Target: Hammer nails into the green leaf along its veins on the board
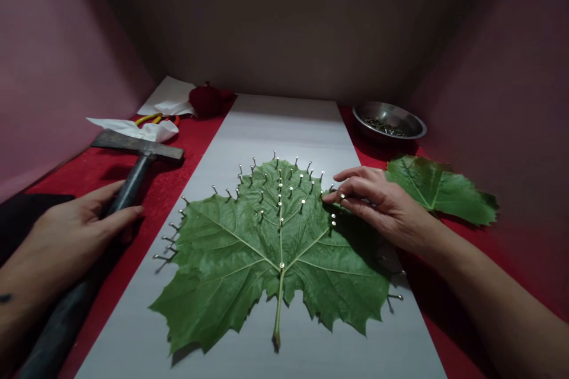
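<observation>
A large green leaf (249, 243) lies flat on a white board (293, 124), its stem towards me. Several nails (281, 221) stand upright along its midrib, on its upper lobe and around its left edge. Held by the handle, a hammer (133, 180) is in my left hand (82, 225), raised over the left side with its head pointing away. My right hand (377, 201) is at the leaf's upper right edge, its fingertips closed around a nail (342, 196) whose head shows between them. Beyond my right wrist is a second green leaf (440, 189).
At the back right, a metal bowl (413, 130) holds many loose nails. White tissue (155, 129), yellow-handled pliers (149, 119) and a dark red ball of yarn (207, 100) sit at the back left on red cloth (195, 157). Walls close in on the sides and back.
</observation>
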Tool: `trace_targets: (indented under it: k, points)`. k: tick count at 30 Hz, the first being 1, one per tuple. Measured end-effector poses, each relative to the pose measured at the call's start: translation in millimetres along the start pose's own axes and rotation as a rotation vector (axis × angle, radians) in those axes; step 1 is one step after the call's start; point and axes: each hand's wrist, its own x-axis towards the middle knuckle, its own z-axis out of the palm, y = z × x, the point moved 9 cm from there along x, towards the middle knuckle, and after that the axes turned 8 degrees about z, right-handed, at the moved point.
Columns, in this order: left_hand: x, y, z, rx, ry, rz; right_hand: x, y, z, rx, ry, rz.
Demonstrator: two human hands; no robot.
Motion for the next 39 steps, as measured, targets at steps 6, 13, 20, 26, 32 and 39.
trace_targets:
  k: [6,13,20,26,32,39]
  points:
    - [-5,6,-1.4,-0.056,-0.080,-0.117,-1,-7,2,-0.106,0.008,-0.066]
    - [-5,11,-3.8,-0.059,-0.052,-0.066,-3,-8,4,-0.176,-0.018,-0.056]
    - [-7,19,-7.6,-0.008,-0.062,-0.079,-3,-1,4,-0.127,-0.012,-0.008]
    - [-10,24,-10.8,-0.014,-0.054,-0.106,0,3,4,-0.043,-0.012,0.017]
    - [-11,28,-12.7,-0.020,-0.042,-0.109,1,10,5,0.095,-0.019,0.077]
    - [-12,31,-11.7,-0.027,-0.057,-0.104,1,13,-8,0.158,0.130,0.086]
